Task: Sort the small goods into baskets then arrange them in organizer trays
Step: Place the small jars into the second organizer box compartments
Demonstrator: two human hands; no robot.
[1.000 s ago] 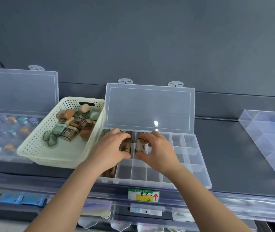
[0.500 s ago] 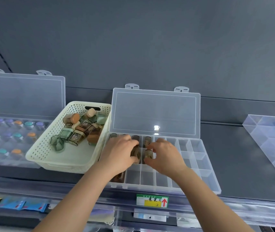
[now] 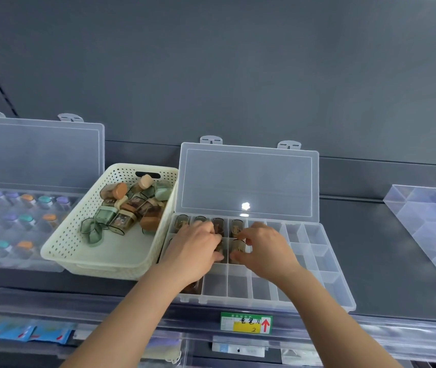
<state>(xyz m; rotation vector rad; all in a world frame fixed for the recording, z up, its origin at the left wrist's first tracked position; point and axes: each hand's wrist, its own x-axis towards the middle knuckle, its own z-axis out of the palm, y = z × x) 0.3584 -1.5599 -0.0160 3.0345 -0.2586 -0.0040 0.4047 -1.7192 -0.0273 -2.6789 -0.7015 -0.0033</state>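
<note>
Both hands are latched onto stuff right now: left hand [image 3: 193,251] has fingers and thumb curled round a small brown case [image 3: 221,248], and right hand [image 3: 267,251] pinches a second brown case [image 3: 238,248] between thumb and fingertips.

Compared with a second ago, honestly not much has moved. Same two hands, same two cases, same middle row of the organizer tray [image 3: 339,288]. The view has just slid, so the tray sits further right and lower in frame. The basket pile looks untouched.

Writing-wise, there's only the shelf tag [image 3: 246,322] below the tray's front edge. It's green and yellow with a red arrow pointing up, some handwritten characters too scrawly for me to read, and a "2" under them.

Both held cases stand in neighbouring middle-row compartments, third and fourth from the left, right under the fingers gripping them. Four back-row cases [image 3: 218,224] fill the compartments just beyond the knuckles. The tray's lid [image 3: 248,181] stands open behind. The cream basket [image 3: 92,258], with loose cases [image 3: 129,208] in brown and green, sits right up against the tray's left side.
</note>
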